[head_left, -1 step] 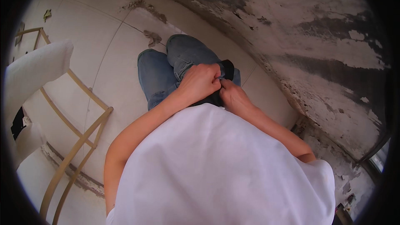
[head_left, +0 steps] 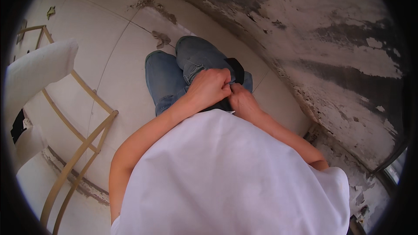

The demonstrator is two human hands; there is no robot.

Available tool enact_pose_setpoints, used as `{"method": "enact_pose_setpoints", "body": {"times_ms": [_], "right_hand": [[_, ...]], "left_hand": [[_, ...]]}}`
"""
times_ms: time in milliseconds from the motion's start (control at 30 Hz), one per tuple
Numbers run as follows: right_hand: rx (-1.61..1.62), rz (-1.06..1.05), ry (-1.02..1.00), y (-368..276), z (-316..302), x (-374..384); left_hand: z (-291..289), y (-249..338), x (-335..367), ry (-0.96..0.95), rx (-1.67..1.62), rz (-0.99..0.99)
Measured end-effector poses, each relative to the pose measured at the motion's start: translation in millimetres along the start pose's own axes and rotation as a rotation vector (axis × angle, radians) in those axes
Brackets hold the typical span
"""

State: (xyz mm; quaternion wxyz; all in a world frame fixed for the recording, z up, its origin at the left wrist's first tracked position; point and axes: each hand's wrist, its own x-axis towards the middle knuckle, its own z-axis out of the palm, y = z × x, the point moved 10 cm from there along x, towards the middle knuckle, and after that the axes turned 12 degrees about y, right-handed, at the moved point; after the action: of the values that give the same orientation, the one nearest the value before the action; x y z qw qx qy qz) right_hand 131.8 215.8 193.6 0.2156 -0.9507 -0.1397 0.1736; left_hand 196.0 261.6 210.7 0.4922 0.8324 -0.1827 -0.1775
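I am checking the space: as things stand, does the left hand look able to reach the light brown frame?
Probably not from this pose: the left hand is curled close to the right hand over the jeans, and the frame stands apart, toward the left. No object appears to block the way.

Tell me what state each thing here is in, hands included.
Left hand: curled closed, grip hidden
Right hand: fingers bent, against the left hand; grip unclear
Black item: bent, partly hidden
Jeans: creased
White shirt: lightly wrinkled
Wall: peeling, stained
Floor: scattered with scraps
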Motion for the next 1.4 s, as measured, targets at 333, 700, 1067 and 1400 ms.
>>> {"method": "enact_pose_setpoints", "body": {"times_ms": [333, 700, 1067, 1400], "right_hand": [[0.866, 0.216, -0.119, -4.1, 40.1, 23.3], [0.100, 0.118, -0.042, -1.4, -102.4, -16.2], [0.321, 0.241, 0.016, 6.9, -20.7, -11.7], [0.477, 0.559, -0.424, 24.5, 37.0, -14.7]], "left_hand": [[1.7, 5.7, -5.8, -0.123, -0.037, 0.059], [-11.1, -28.9, -8.5, -0.111, 0.024, -0.066], [4.5, -24.0, -6.9, -0.048, -0.223, -0.085], [-10.6, -23.5, -18.7, -0.126, -0.113, 0.058]]}}
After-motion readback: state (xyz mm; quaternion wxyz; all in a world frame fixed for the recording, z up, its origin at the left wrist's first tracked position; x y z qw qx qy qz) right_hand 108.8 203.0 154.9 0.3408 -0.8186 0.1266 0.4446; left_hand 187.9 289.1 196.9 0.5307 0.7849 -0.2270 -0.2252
